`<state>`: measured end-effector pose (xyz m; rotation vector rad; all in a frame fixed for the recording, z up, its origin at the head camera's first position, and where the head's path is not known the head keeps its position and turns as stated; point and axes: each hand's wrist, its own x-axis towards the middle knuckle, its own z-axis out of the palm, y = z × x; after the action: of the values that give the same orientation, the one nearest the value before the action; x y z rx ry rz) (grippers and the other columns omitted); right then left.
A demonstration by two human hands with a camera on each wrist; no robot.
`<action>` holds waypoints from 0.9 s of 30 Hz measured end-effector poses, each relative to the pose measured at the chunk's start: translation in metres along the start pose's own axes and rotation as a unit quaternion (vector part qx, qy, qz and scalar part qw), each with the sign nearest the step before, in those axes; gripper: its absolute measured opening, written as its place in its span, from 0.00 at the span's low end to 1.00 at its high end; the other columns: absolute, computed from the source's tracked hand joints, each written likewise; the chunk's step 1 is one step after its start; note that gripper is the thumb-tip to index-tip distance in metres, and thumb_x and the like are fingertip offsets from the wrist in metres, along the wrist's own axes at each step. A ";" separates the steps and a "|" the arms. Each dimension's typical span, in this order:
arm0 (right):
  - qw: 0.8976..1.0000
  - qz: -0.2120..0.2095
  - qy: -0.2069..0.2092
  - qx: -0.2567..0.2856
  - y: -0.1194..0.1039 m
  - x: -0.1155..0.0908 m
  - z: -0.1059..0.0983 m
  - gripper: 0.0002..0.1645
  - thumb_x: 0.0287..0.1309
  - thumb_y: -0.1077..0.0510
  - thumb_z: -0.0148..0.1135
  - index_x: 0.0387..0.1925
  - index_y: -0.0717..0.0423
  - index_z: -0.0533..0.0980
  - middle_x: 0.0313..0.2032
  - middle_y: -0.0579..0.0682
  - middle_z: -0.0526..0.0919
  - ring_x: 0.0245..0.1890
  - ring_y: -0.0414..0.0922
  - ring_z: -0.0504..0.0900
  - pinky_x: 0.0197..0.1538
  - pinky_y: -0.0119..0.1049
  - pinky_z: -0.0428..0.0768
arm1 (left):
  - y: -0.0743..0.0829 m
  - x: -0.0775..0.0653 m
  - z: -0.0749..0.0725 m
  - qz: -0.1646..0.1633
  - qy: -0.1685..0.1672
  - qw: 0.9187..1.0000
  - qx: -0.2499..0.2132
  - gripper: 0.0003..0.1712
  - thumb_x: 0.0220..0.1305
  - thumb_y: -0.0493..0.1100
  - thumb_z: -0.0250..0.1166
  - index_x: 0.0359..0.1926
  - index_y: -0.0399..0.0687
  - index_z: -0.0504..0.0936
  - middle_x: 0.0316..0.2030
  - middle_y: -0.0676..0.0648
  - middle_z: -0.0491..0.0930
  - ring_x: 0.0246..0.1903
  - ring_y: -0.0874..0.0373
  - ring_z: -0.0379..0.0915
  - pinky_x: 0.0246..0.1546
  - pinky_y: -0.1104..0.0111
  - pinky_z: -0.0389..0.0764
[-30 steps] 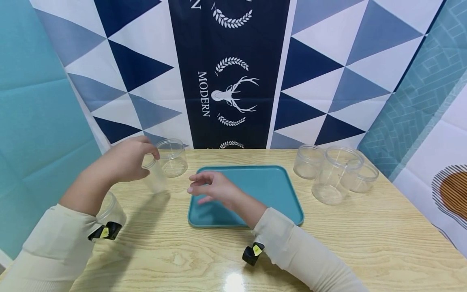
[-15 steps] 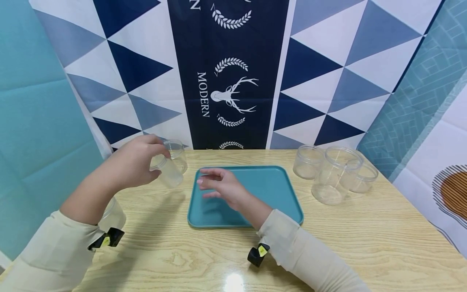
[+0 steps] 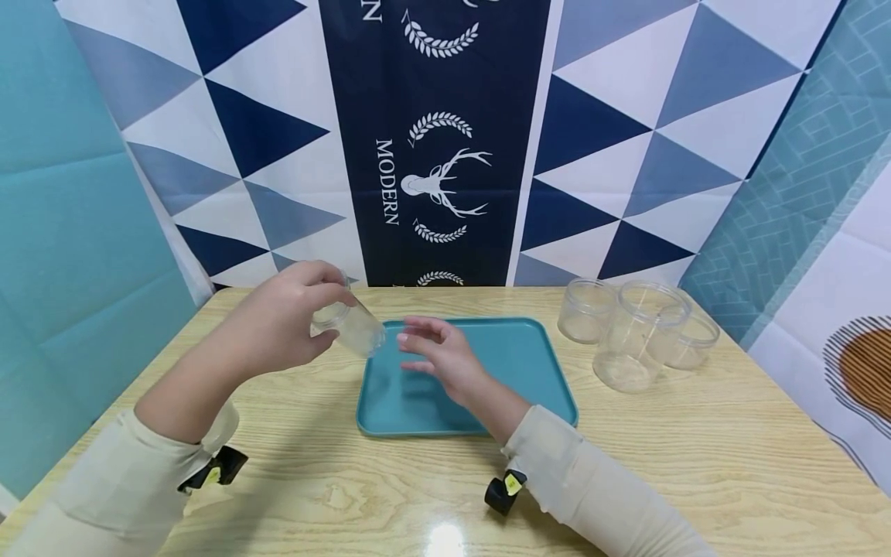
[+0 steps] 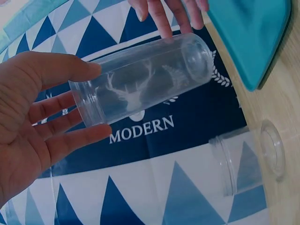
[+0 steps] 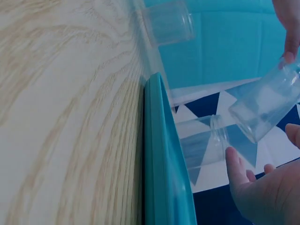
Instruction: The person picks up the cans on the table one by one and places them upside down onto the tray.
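Firstly, we list one tall, slim, transparent cylindrical jar (image 3: 362, 333), lifted above the left edge of the tray and tilted, its base towards the right hand. The left hand (image 3: 288, 321) pinches it near the ridged mouth, thumb on one side, fingers on the other.

Item two: the right hand (image 3: 442, 356), over the tray, fingers loosely spread and thumb apart, near the jar's base.

Item three: one teal rectangular tray (image 3: 515, 371) with a raised rim, flat on the pale wood-grain table (image 3: 390, 495).

Right of the tray, we count three transparent round vessels: a short jar (image 3: 587, 311), a tall wide jar (image 3: 633, 340) and a low jar (image 3: 692, 340) partly behind it; whether they touch, we cannot tell.

Left side: a transparent ridged-neck jar (image 4: 241, 164), mostly hidden by the left hand in the head view, and a transparent rounded jar (image 3: 224, 425) partly covered by the left forearm.

Backdrop: a blue-and-white triangle-patterned cloth (image 3: 599, 155) with a navy deer-head band.
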<state>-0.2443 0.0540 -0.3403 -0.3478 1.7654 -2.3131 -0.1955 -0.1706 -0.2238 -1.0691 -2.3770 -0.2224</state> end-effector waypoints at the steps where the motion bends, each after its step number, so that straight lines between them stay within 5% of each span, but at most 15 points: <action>1: 1.000 -0.002 0.005 0.006 0.000 0.000 -0.001 0.27 0.62 0.65 0.62 0.62 0.65 0.70 0.55 0.62 0.73 0.55 0.59 0.76 0.51 0.47 0.82 | 0.001 0.001 0.001 0.004 0.003 1.000 0.000 0.20 0.42 0.29 0.75 0.40 0.42 0.84 0.45 0.41 0.79 0.47 0.45 0.74 0.46 0.54 0.81; 13: 0.998 -0.001 -0.011 0.054 -0.002 -0.008 -0.019 0.28 0.67 0.64 0.56 0.67 0.64 0.64 0.58 0.62 0.70 0.57 0.57 0.75 0.54 0.51 0.80 | 0.012 0.009 0.012 0.066 0.062 0.995 -0.035 0.21 0.43 0.31 0.76 0.41 0.43 0.82 0.46 0.41 0.78 0.48 0.46 0.73 0.48 0.55 0.80; 21: 0.992 -0.007 -0.024 0.121 -0.014 -0.022 -0.030 0.29 0.72 0.61 0.50 0.71 0.58 0.59 0.68 0.63 0.60 0.66 0.66 0.62 0.56 0.54 0.77 | 0.023 0.015 0.026 0.113 0.119 0.985 -0.050 0.23 0.42 0.32 0.76 0.43 0.45 0.79 0.48 0.41 0.77 0.50 0.45 0.73 0.48 0.54 0.81; 27: 0.990 -0.018 -0.023 0.141 -0.020 -0.031 -0.042 0.28 0.73 0.60 0.50 0.70 0.58 0.59 0.64 0.58 0.69 0.60 0.60 0.72 0.55 0.51 0.78 | 0.033 0.022 0.039 0.144 0.149 0.976 -0.064 0.24 0.42 0.32 0.77 0.44 0.43 0.80 0.48 0.39 0.77 0.50 0.45 0.74 0.48 0.55 0.82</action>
<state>-0.2279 0.1068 -0.3338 -0.3833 1.3955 -2.5127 -0.1988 -0.1205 -0.2479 -1.3229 -1.9386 -0.4058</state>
